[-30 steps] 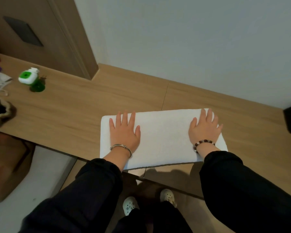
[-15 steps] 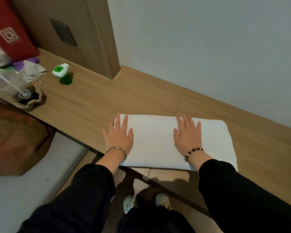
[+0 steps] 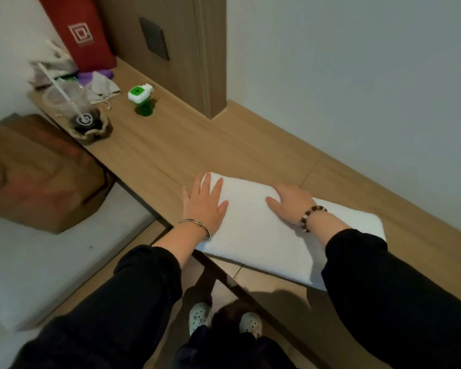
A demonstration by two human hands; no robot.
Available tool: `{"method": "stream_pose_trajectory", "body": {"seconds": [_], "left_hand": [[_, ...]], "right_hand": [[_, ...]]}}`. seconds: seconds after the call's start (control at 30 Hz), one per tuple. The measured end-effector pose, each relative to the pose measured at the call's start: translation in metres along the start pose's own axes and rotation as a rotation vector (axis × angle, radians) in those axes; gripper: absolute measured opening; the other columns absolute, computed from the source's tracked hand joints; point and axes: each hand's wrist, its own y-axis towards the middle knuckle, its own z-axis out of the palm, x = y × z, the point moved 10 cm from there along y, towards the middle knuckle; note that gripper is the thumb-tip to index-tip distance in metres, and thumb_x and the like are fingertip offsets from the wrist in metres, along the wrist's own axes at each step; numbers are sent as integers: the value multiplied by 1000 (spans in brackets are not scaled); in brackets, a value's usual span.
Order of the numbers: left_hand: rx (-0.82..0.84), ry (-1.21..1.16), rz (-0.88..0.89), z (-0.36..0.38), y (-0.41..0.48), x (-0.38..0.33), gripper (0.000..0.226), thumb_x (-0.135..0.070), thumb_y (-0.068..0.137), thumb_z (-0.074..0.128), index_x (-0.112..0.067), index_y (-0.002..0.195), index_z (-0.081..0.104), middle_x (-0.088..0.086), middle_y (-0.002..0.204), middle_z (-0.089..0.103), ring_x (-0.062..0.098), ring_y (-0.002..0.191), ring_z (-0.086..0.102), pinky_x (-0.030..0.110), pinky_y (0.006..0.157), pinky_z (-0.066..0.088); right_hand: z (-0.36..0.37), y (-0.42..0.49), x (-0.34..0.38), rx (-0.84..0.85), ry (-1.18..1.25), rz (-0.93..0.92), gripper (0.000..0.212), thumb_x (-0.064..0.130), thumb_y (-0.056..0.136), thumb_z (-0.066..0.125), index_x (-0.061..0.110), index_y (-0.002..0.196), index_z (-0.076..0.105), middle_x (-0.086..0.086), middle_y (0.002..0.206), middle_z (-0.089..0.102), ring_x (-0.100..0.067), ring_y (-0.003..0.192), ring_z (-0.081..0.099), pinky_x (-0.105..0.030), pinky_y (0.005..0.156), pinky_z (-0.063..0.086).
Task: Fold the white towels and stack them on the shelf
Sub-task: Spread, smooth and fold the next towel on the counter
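A folded white towel point(image 3: 261, 230) lies on the wooden shelf point(image 3: 186, 153), its near edge hanging over the shelf's front. My left hand point(image 3: 204, 202) lies flat on the towel's left end with fingers straight and spread. My right hand point(image 3: 290, 202) rests on the towel's far middle part; its fingers bend down over the far edge, thumb lying on top. Both wrists wear bracelets.
At the shelf's left end stand a green and white bottle point(image 3: 140, 98), a plastic cup with a straw in a brown pouch point(image 3: 87, 121), crumpled cloth point(image 3: 101, 86) and a red bag point(image 3: 81, 33). A brown bag point(image 3: 40, 171) sits below. A wall runs behind the shelf.
The view swung left and the towel now lies slanted in frame. My right hand slid from the towel's right end to its far middle, fingers bending over the edge. My left hand stays flat.
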Motion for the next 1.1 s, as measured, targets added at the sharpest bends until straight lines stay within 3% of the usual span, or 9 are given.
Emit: {"method": "stream_pose_trajectory", "body": {"seconds": [0.17, 0.3, 0.4, 0.67, 0.83, 0.9, 0.97, 1.03, 1.1], "left_hand": [[146, 78, 268, 12, -13, -48, 81, -60, 91, 40, -32, 150, -7, 3, 159, -15, 27, 144, -17, 55, 113, -2], [168, 157, 301, 25, -13, -59, 96, -69, 82, 46, -37, 147, -17, -2, 156, -23, 26, 144, -20, 56, 113, -1], [143, 157, 275, 31, -12, -54, 98, -72, 80, 45, -40, 144, -22, -4, 156, -24, 24, 144, -21, 55, 113, -2], [208, 183, 308, 16, -4, -65, 104, -70, 75, 56, -37, 148, -10, -1, 158, -16, 26, 144, -18, 58, 112, -2], [556, 115, 323, -7, 57, -106, 102, -46, 68, 79, -29, 148, 18, -1, 152, 29, 27, 139, 27, 53, 110, 26], [737, 210, 365, 1, 63, -122, 87, -41, 67, 82, -26, 140, 36, -2, 139, 47, 27, 125, 47, 49, 102, 40], [878, 298, 386, 6, 64, -127, 71, -44, 67, 81, -25, 127, 48, -6, 116, 58, 23, 100, 60, 45, 80, 50], [974, 322, 364, 8, 63, -123, 68, -50, 70, 77, -24, 126, 49, -9, 106, 58, 18, 82, 57, 34, 59, 44], [1009, 323, 360, 6, 63, -119, 73, -53, 69, 76, -27, 131, 46, -9, 115, 55, 23, 92, 54, 36, 68, 44]], "right_hand": [[10, 19, -7, 579, 123, -16, 55, 61, 72, 71, 32, 116, 53, 8, 121, 60, -12, 102, 58, -31, 92, 43], [29, 18, -25, 833, 193, 52, 100, 57, 42, 89, 25, 127, 50, 0, 121, 65, -21, 106, 65, -43, 96, 50], [36, 15, -36, 952, 253, 93, 106, 46, 32, 96, 29, 125, 48, -3, 126, 62, -25, 112, 62, -48, 97, 49], [36, -4, -74, 989, 189, 173, 116, 47, 33, 96, 25, 136, 47, 0, 130, 60, -25, 119, 56, -47, 105, 41], [35, 3, -91, 885, 82, 243, 130, 61, 27, 92, 13, 138, 44, -10, 130, 59, -33, 120, 54, -47, 106, 39], [34, 1, -86, 889, 114, 208, 121, 61, 29, 91, 17, 134, 49, -6, 125, 63, -31, 115, 58, -47, 103, 43], [34, -7, -76, 922, 153, 141, 105, 55, 40, 91, 23, 132, 49, -1, 124, 64, -26, 113, 61, -47, 101, 45], [35, -13, -74, 943, 153, 99, 90, 40, 57, 89, 24, 135, 45, 0, 126, 62, -24, 115, 60, -47, 101, 46], [36, -12, -82, 916, 144, 104, 82, 29, 67, 86, 21, 135, 43, 0, 127, 60, -24, 116, 58, -46, 101, 46]]}}
